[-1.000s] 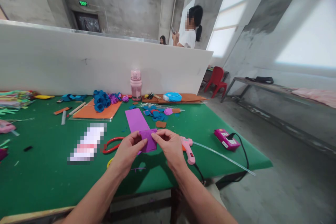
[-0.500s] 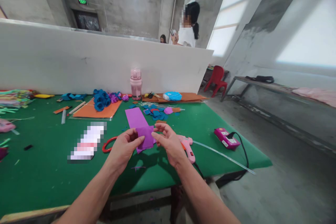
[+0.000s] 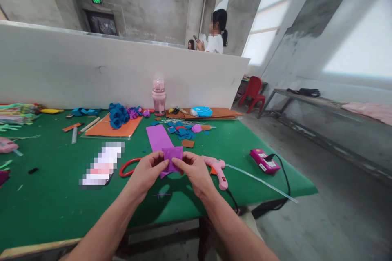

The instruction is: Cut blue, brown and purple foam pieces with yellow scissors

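A small square of purple paper point(image 3: 173, 154) is pinched between my two hands above the green table. My left hand point(image 3: 153, 168) grips its left side with thumb and fingers. My right hand point(image 3: 193, 168) closes on its right side, thumb on the front face. Behind it lies a longer purple strip point(image 3: 158, 136), partly covered by the held piece. The red handle point(image 3: 124, 169) of a tool, likely scissors, shows beside my left hand. A pink glue gun point(image 3: 219, 169) with a long clear glue stick lies just right of my right hand.
Blue, pink and brown scraps point(image 3: 183, 131) lie behind my hands. A pink bottle point(image 3: 159, 98) stands by the white partition point(image 3: 122, 71). Blue rolled flowers point(image 3: 118, 115) rest on orange sheets point(image 3: 101, 129). A magenta power box point(image 3: 263, 161) sits near the right edge. Beyond, a person holds a phone.
My right hand has closed from loosely spread fingers to a pinch on the purple paper's right side. The paper has shifted slightly right. The person behind the partition has moved a little left.
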`<action>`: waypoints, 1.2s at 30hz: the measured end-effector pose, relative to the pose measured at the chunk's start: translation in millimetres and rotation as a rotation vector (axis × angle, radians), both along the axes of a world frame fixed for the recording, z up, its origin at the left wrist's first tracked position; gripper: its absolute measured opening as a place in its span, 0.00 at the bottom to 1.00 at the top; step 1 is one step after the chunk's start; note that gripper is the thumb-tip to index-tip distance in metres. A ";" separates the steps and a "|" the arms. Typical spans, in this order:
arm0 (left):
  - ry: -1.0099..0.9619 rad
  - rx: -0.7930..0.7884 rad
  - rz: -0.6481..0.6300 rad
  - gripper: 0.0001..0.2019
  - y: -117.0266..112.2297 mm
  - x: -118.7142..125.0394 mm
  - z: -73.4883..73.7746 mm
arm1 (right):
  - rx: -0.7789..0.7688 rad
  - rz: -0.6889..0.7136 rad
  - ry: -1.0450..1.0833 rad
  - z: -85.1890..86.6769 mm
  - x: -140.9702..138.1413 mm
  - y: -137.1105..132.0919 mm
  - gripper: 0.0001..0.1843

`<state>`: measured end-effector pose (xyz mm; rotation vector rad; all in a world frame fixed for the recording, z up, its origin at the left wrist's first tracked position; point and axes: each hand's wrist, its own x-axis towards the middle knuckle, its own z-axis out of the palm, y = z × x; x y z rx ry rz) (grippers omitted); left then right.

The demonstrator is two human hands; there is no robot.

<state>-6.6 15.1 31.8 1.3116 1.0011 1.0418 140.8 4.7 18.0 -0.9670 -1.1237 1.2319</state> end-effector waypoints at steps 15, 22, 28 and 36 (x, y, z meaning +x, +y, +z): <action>0.248 0.369 0.270 0.08 0.5 -1.0 -1.2 | -0.031 -0.115 0.166 -0.7 1.8 4.2 0.10; 0.509 0.599 0.242 0.04 -4.0 2.7 1.8 | -0.049 -0.039 0.301 -4.7 -3.7 5.0 0.13; 0.562 0.605 0.278 0.06 -3.4 2.5 0.1 | -0.009 -0.048 0.262 -5.9 -7.3 0.6 0.12; 0.560 0.760 0.384 0.02 -8.5 2.5 4.8 | 0.021 -0.060 0.166 2.8 -10.2 -4.4 0.12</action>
